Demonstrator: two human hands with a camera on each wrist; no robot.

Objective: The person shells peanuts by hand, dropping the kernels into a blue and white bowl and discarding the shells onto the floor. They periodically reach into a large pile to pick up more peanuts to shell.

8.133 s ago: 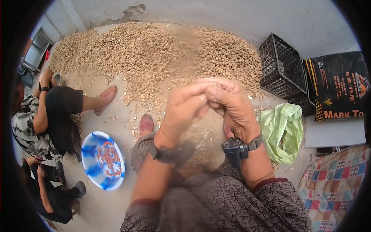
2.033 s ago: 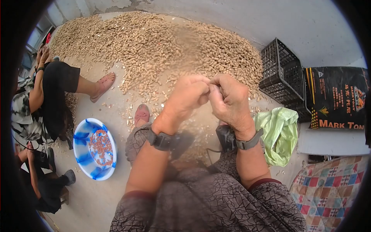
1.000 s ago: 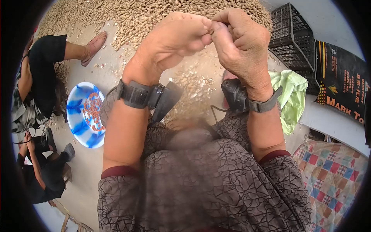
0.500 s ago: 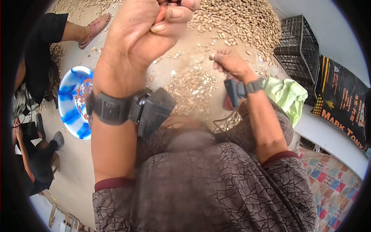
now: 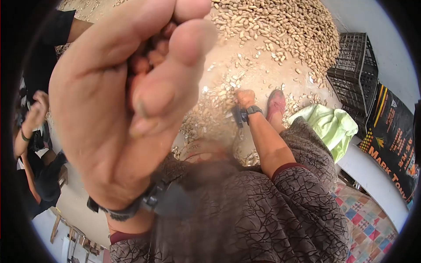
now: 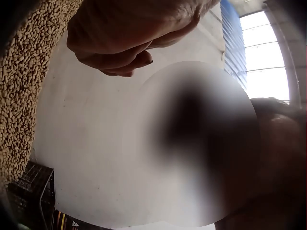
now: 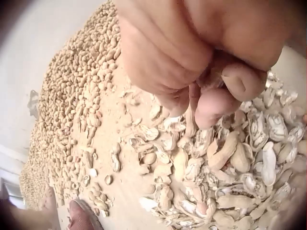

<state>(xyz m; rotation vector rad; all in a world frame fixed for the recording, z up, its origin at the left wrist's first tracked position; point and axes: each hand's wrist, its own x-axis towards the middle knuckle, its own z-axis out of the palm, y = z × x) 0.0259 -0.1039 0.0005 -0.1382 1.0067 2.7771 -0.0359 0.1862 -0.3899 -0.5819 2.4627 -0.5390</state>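
Close in front of the head camera, my left hand (image 5: 101, 109) is curled round several reddish shelled peanut kernels (image 5: 155, 57). In the left wrist view the same hand (image 6: 129, 38) shows its bent fingers against the wall, and the kernels are hidden there. Low over the floor is my right hand (image 5: 245, 98), fingers curled in. The right wrist view puts its fingertips right over a scatter of cracked peanut shells (image 7: 235, 201); I cannot tell whether anything is between them. A large heap of unshelled peanuts (image 5: 280, 30) lies beyond.
A black plastic crate (image 5: 351, 65) stands against the wall at right, near a black printed sack (image 5: 394, 136). A light green bag (image 5: 329, 127) lies beside my leg, behind a pink shoe (image 5: 276, 105). Another person's hand (image 5: 37, 111) shows at left. Patchwork cloth (image 5: 368, 223) covers the lower right.
My hands, together one second ago, have parted. The left has risen close to the head camera with kernels in it; the right has gone down over the shells. The blue-and-white basin is now out of sight.
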